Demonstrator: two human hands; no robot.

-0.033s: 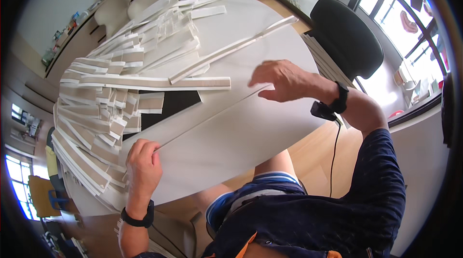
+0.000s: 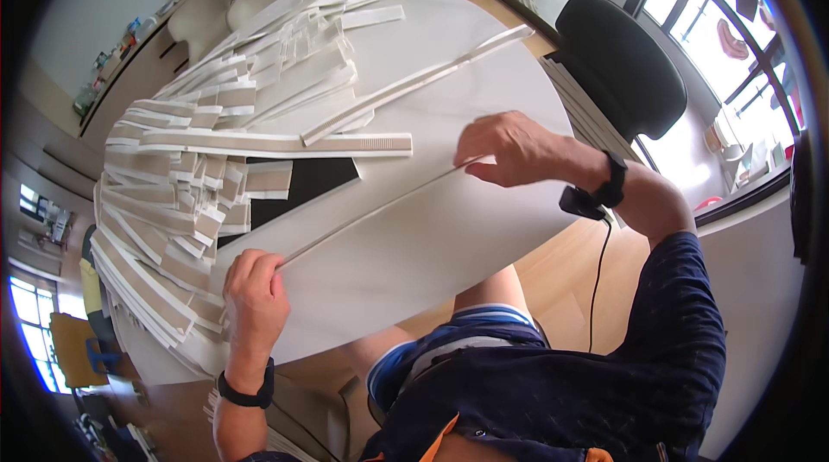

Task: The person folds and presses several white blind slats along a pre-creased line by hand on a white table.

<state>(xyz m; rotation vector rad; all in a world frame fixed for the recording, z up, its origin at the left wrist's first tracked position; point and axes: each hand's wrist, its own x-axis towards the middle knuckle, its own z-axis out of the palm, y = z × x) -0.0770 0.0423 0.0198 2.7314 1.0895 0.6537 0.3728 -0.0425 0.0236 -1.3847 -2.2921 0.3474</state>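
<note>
One thin strip (image 2: 380, 208) toward worktop's (image 2: 389, 289) near edge, pinched by left hand (image 2: 256, 291) and right hand (image 2: 511, 149); seems light, flexible; hold ends.

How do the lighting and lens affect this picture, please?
In the head view, the right-hand window is washed out nearly white, its frame bowed; in the head view, the outer corners fall to black; in the head view, the thin strip between left hand and right hand barely contrasts with the white table.
</note>
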